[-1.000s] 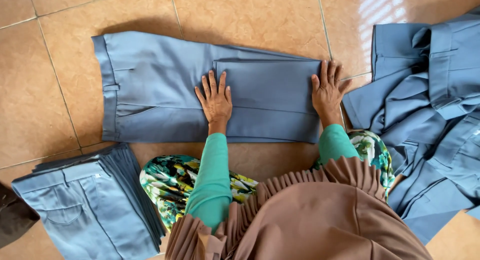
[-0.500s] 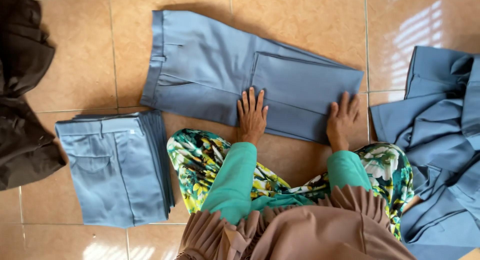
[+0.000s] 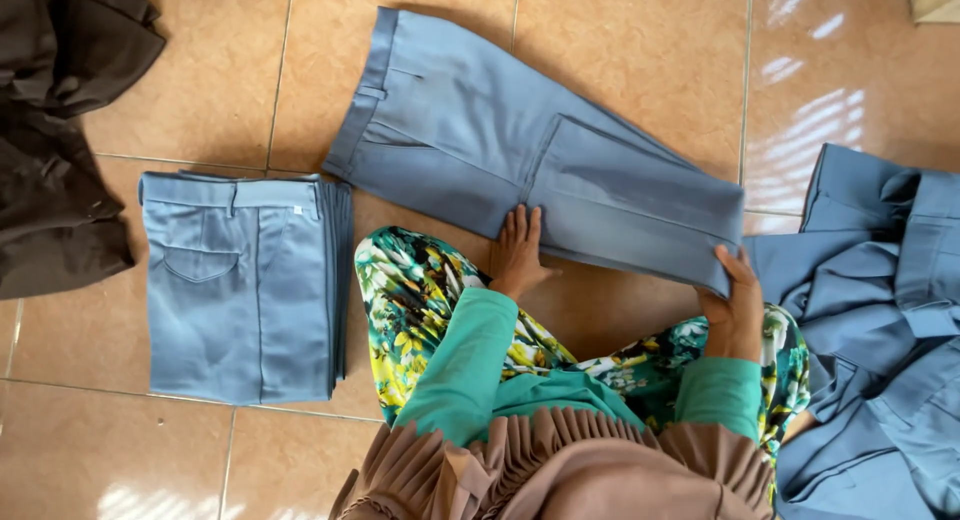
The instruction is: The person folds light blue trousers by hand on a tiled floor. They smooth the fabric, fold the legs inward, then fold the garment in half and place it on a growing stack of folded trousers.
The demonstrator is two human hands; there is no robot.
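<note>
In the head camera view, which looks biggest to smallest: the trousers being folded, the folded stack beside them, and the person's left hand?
1. Trousers being folded, the largest spread.
2. Folded stack of blue trousers, somewhat smaller.
3. Left hand, far the smallest.
All lie at floor level, so the order seems safe.

The right hand [image 3: 735, 305] has moved from pressing flat to gripping the trousers' [image 3: 540, 155] folded end.

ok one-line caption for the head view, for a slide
Left hand flat on half-folded blue trousers on a tiled floor, right hand gripping the folded end.
</note>
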